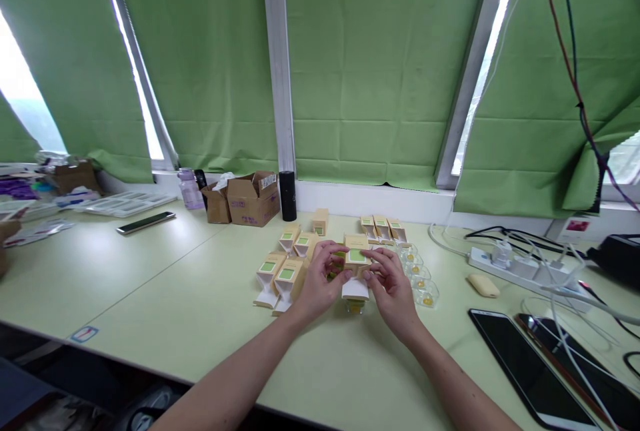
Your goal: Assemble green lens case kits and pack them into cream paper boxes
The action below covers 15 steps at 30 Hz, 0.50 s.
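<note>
Both hands meet at a small cream carton (355, 241) with a green square on it, its white flap (355, 289) hanging open toward me. My left hand (323, 277) grips the carton's left side between thumb and fingers. On the opposite side, the thumb and fingers of my right hand (391, 286) are closed on it. Just below the flap shows a clear container with a yellow centre (355, 307). Similar cartons (287, 275) stand open-flapped left of my left hand. A row of clear containers with yellow centres (427, 296) lies right of my right hand.
More cartons (383, 229) stand at the back. Cardboard boxes (253, 201) and a black cylinder (287, 196) are near the wall. At right lie a power strip (520, 271) with cables, a beige oval object (483, 285) and a dark phone (525, 364). Another phone (146, 223) lies left.
</note>
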### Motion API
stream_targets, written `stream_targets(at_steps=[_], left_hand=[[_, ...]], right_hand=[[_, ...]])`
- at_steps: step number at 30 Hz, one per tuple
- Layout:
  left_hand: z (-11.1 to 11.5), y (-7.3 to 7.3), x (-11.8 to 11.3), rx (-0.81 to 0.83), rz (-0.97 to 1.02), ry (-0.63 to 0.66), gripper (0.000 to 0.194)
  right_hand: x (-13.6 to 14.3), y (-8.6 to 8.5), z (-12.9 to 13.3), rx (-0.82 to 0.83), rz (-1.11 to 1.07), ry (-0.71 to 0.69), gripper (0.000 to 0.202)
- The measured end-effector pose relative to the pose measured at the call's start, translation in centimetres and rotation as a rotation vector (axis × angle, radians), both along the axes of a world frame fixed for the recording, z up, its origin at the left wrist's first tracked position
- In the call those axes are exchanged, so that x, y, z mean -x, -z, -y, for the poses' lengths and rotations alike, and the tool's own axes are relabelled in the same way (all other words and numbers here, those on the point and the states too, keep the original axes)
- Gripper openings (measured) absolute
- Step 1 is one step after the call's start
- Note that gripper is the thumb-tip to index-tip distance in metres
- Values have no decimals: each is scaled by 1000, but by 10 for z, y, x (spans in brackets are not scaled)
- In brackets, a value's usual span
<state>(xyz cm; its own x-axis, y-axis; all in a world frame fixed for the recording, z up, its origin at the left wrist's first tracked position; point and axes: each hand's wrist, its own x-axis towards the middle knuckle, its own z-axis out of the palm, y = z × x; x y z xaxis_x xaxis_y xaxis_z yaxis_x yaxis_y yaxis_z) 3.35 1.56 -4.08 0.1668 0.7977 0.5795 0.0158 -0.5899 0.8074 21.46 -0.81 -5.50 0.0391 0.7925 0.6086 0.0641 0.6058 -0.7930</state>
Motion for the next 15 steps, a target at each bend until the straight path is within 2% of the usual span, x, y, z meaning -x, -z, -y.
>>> stream_targets(at_steps=[15], left_hand=[[-3, 6, -1, -38, -10, -4, 33]], right_hand=[[0, 2, -2, -8, -9, 37, 26]])
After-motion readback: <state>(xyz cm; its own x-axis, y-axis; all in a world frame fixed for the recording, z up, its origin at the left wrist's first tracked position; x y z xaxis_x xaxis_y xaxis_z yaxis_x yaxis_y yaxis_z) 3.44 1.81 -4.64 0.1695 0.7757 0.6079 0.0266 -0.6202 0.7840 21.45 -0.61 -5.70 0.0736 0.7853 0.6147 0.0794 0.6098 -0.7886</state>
